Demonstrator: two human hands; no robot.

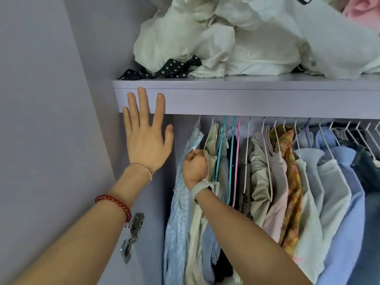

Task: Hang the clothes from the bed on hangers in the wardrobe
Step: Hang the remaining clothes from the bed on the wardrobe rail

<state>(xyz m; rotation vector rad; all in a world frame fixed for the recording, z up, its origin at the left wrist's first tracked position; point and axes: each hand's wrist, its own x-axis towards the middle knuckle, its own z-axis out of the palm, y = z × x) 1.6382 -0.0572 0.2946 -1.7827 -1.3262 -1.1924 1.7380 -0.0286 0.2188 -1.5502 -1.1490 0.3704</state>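
Hidden or cut off: the hanging rail sits behind the shelf front (246, 99), so only the hook stems show below its edge. The row of hung garments runs out of view at the right and bottom edges. The heap of white fabric (216, 44) on the shelf is cropped at the top; a pink item (364, 9) shows only as a corner. What the right hand's fingers enclose is partly hidden by the fist itself.

Left hand (146, 136): flat, fingers spread and straight, fingertips against the shelf front at its left end. Thin chain at the wrist, red bead bracelet (115, 202) further down the forearm.

Right hand (195, 165): fist curled tight, gripping the top of the light blue garment (178, 212) near its collar; pale band on the wrist.

Light blue garment: first item at the left end of the row, inside the wardrobe, hanging long and narrow, finely patterned, creased. Just beside it, a cream garment (197, 233), then teal hangers (221, 153) and a pink hanger (237, 161). Further right, a yellow plaid shirt (292, 182).

Black polka-dot strip (160, 72) lies on the shelf edge. Metal door hinge (131, 237) at lower left.
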